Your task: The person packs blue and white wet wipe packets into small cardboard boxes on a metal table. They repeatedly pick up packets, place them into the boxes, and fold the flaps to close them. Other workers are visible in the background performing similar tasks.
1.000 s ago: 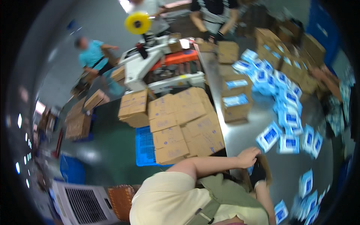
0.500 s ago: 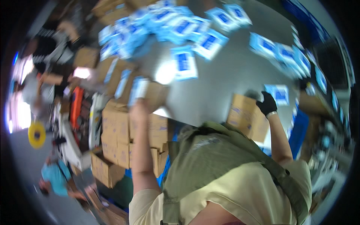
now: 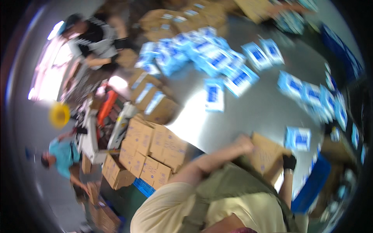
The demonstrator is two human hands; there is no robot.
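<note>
A brown cardboard box (image 3: 268, 152) stands at the near edge of the metal table (image 3: 243, 112), close against my body. My left hand (image 3: 243, 143), bare and smeared by motion, is at the box's left upper edge; its fingers do not show clearly. My right hand (image 3: 288, 161), in a black glove, is closed at the box's right edge. Just beyond the right hand lies a blue-and-white soft packet (image 3: 298, 138). On the left, a row of cartons (image 3: 163, 108) has blue-and-white packets showing at their tops.
A heap of packets (image 3: 202, 52) covers the far table, with more packets (image 3: 307, 93) along the right. Stacked cartons (image 3: 149, 145) stand at left, near an orange-and-white machine (image 3: 107, 108). One co-worker (image 3: 95, 42) works at far left; another person (image 3: 64, 157) is lower left. A blue bin (image 3: 312, 182) is at right.
My left hand has left the packet in the left-hand carton and swung right to the near box. My right hand has come against that box's right edge. The view has shifted.
</note>
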